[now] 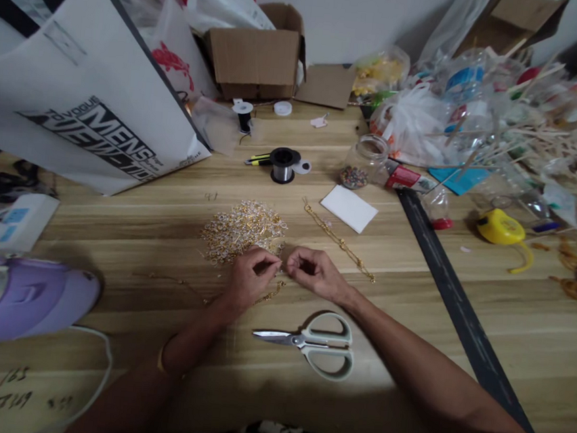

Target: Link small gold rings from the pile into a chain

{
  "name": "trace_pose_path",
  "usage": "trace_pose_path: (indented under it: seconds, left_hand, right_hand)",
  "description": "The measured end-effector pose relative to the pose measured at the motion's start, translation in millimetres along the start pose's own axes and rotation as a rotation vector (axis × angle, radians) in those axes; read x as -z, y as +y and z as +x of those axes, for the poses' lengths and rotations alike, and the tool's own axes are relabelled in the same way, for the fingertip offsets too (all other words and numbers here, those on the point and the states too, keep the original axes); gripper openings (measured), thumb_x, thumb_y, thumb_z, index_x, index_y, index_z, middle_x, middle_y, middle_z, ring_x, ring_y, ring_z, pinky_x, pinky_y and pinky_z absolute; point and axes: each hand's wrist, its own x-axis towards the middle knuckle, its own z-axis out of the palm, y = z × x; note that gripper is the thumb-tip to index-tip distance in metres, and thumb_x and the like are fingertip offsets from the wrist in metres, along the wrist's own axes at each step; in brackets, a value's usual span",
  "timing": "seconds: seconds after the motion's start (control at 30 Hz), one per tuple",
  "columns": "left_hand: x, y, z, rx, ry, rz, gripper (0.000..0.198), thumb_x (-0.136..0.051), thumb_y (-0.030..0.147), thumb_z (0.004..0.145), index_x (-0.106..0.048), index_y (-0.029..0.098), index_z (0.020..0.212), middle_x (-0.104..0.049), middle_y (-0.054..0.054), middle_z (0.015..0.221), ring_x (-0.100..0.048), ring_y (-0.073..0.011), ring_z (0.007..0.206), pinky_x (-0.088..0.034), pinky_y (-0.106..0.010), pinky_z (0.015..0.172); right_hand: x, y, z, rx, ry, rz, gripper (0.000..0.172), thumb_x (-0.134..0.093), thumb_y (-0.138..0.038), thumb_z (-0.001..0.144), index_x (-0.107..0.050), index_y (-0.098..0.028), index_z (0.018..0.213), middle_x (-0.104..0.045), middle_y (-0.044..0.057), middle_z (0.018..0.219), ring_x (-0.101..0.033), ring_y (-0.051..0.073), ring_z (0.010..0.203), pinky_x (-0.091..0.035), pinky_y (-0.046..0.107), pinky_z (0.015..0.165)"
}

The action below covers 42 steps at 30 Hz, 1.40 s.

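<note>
My left hand (253, 276) and my right hand (316, 274) meet over the wooden table, thumbs and forefingers pinched close to each other. Whatever lies between the fingertips is too small to make out. Just beyond the left hand spreads a heap of small gold and clear jewellery pieces (246, 229). Partly hidden by my left hand and wrist, a thin gold chain (268, 295) runs across the table. A second gold chain (340, 240) lies beyond my right hand. Scissors with pale handles (307, 341) rest nearer to me, blades pointing left.
A wire spool (284, 166), a glass jar of beads (362, 162) and a white card (349, 209) stand or lie farther back. A purple appliance (30, 297) is at left, a yellow tape measure (500, 227) at right. Plastic bags (413, 119) crowd the back right.
</note>
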Motion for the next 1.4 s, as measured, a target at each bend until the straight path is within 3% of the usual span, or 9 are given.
trace_pose_path:
  seconds: [1.4]
  left_hand:
    - [-1.0, 3.4, -2.2, -0.009, -0.009, -0.014, 0.008, -0.061, 0.015, 0.073, -0.063, 0.017, 0.065, -0.064, -0.001, 0.065, -0.059, -0.0137, 0.063, -0.046, -0.025, 0.061]
  right_hand:
    - [-0.6, 2.6, 0.8, -0.009, 0.025, 0.003, 0.016, -0.059, -0.028, 0.079, -0.053, -0.014, 0.074, -0.047, -0.002, 0.064, -0.04, 0.008, 0.057, -0.032, 0.02, 0.052]
